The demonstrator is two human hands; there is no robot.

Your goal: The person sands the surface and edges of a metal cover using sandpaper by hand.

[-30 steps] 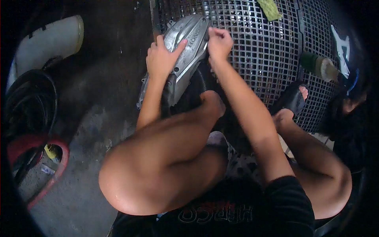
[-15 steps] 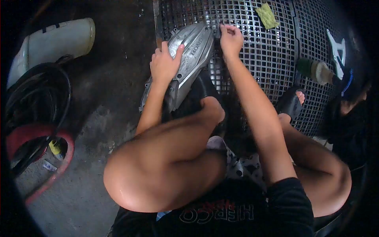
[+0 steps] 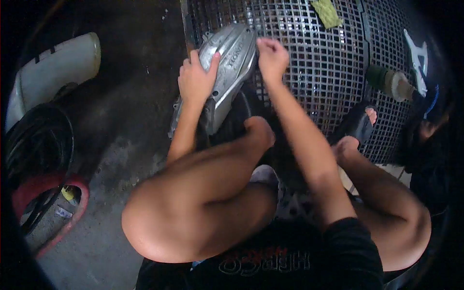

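under the left hand (image 3: 197, 79) lies the silver honda cover (image 3: 231, 55).

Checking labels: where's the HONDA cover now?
Head view, upper middle: HONDA cover is at the left edge of the grating, left hand on it, right hand near its right side.
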